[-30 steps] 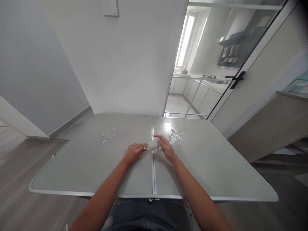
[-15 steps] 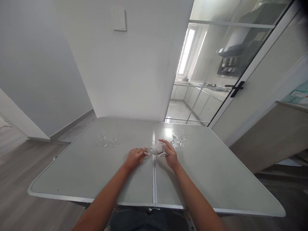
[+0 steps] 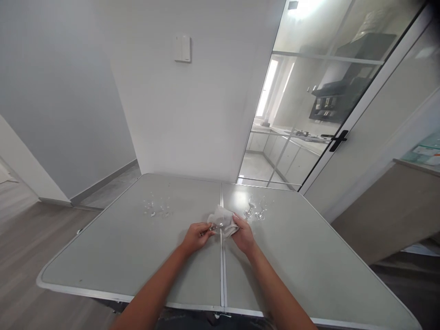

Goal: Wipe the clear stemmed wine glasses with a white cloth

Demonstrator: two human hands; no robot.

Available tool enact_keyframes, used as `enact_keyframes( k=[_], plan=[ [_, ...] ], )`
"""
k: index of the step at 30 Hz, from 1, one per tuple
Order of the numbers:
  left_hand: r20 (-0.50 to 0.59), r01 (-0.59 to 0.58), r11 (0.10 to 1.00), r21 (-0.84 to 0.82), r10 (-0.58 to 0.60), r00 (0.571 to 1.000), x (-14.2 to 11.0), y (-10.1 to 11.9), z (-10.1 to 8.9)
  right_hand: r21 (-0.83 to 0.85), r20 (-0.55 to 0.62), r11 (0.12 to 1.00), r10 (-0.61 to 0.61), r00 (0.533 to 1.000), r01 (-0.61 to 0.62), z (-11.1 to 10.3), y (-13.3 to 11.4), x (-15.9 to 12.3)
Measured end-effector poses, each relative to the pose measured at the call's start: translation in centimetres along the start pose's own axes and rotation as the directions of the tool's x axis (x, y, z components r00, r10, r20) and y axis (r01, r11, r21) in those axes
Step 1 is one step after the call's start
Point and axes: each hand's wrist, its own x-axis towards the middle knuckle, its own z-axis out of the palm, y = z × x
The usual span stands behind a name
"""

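My left hand (image 3: 198,236) is closed on the stem end of a clear wine glass (image 3: 219,224), which lies sideways over the table's middle. A white cloth (image 3: 225,215) is around the far side and mouth of the glass. My right hand (image 3: 243,233) grips this cloth from the right, with its fingers partly hidden by the folds. Just beyond my right hand, two clear stemmed glasses (image 3: 260,213) stand on the table. More clear glasses (image 3: 153,211) stand at the left; their outlines are faint.
The grey-green folding table (image 3: 120,256) has a metal seam down its middle and a pale metal rim. Behind it rises a white wall with a switch plate (image 3: 183,49). A glazed door (image 3: 285,114) with a black handle (image 3: 338,140) stands at the back right.
The cloth has shifted from a bunched wad to a more spread shape behind the glass, whose bowl now shows more. My head view has tilted up slightly. Both hands keep their grips.
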Motion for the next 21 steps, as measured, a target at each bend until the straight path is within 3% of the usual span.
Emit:
enact_keyframes(
  k=[3,5,7,10,13,15,17,19,21],
  plan=[
    [0.110,0.171,0.952,-0.255,-0.147,0.983,0.4,0.7,0.4,0.127,0.032,0.989,0.078,0.996,-0.082,0.4,0.1,-0.2],
    [0.201,0.311,0.821,-0.479,-0.243,0.949,0.6,0.8,0.6,0.155,0.070,0.982,0.102,0.992,-0.112,0.6,0.2,-0.4],
    [0.279,0.414,0.635,-0.652,-0.306,0.910,0.7,0.8,0.6,0.118,0.115,0.989,0.076,0.990,-0.090,1.0,0.4,-0.4],
    [0.362,0.490,0.408,-0.770,-0.353,0.863,0.9,0.9,0.5,-0.023,0.177,1.000,-0.002,0.984,0.007,1.7,1.2,-0.4],
    [0.455,0.563,0.304,-0.769,-0.359,0.815,1.0,1.1,0.5,-0.160,0.229,0.986,-0.005,0.974,0.043,2.2,2.2,-0.4],
    [0.465,0.586,0.353,-0.730,-0.372,0.803,1.0,1.2,0.8,-0.201,0.230,0.979,0.008,0.973,0.039,2.2,2.9,-0.3],
    [0.385,0.549,0.516,-0.658,-0.396,0.834,1.0,1.3,1.3,-0.213,0.180,0.975,-0.018,0.984,0.057,2.3,3.5,-0.2],
    [0.201,0.430,0.747,-0.507,-0.383,0.902,0.9,1.4,1.7,-0.235,0.093,0.967,-0.079,0.993,0.099,2.8,3.9,-0.1],
    [-0.023,0.283,0.915,-0.287,-0.302,0.953,0.7,1.3,1.9,-0.265,0.018,0.953,-0.145,0.989,0.145,3.6,4.1,-0.1]
  ],
)
